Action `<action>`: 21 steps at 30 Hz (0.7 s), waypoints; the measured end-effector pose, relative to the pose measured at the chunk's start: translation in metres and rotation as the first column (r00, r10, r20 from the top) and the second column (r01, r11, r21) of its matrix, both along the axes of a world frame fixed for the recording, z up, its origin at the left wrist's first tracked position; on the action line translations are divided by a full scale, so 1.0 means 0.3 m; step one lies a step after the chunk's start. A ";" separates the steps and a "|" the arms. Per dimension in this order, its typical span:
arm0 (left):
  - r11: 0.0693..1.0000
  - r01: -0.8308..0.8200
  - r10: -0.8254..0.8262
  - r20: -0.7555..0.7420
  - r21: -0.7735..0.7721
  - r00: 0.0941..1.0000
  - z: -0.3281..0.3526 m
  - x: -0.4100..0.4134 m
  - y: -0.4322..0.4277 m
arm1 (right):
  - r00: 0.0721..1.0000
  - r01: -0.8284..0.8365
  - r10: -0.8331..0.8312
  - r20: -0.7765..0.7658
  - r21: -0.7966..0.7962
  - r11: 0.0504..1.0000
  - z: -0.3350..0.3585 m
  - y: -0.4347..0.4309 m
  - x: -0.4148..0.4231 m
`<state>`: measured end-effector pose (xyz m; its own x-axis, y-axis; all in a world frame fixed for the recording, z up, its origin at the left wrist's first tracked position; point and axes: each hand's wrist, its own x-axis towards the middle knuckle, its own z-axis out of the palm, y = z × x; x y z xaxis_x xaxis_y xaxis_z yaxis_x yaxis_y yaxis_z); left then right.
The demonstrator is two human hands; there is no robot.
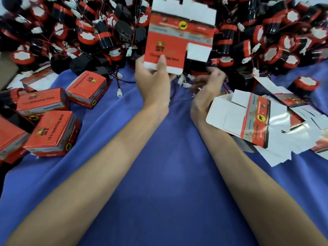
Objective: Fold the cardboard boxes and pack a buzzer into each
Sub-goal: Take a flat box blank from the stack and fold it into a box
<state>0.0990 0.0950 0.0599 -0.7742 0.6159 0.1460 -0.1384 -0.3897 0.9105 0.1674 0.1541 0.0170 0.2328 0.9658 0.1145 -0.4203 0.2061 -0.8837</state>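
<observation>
My left hand pinches the bottom edge of a flat, unfolded red-and-white cardboard box and holds it upright above the blue cloth, thumb on its printed face. My right hand hovers just right of it, blurred, fingers loosely curled among white connectors; nothing is clearly in its grip. A big heap of black buzzers with red bands and red wires fills the far side. Flat box blanks lie stacked at the right.
Several folded red boxes lie at the left on the blue cloth. One lone buzzer stands at the far right. A loose white connector on wires lies near the folded boxes.
</observation>
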 end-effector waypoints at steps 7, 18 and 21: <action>0.973 0.138 -0.147 -0.035 -0.185 0.988 -0.135 -0.159 -0.100 | 0.978 -0.164 0.160 0.135 0.022 0.986 -0.005 -0.017 0.007; 0.842 -0.155 -0.301 -0.689 -0.516 0.659 -0.182 -0.142 -0.103 | 0.901 -0.329 0.285 0.328 0.084 0.941 -0.019 -0.103 -0.011; 0.887 -0.022 -0.304 -0.619 -0.461 0.724 -0.169 -0.141 -0.112 | 0.851 -0.478 0.434 0.296 0.091 0.874 -0.015 -0.130 -0.012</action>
<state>0.0567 0.0615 0.0093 -0.4734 0.8324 0.2882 0.5356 0.0123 0.8444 0.1639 0.1150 0.0126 -0.2884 0.9198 0.2659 -0.2625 0.1911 -0.9458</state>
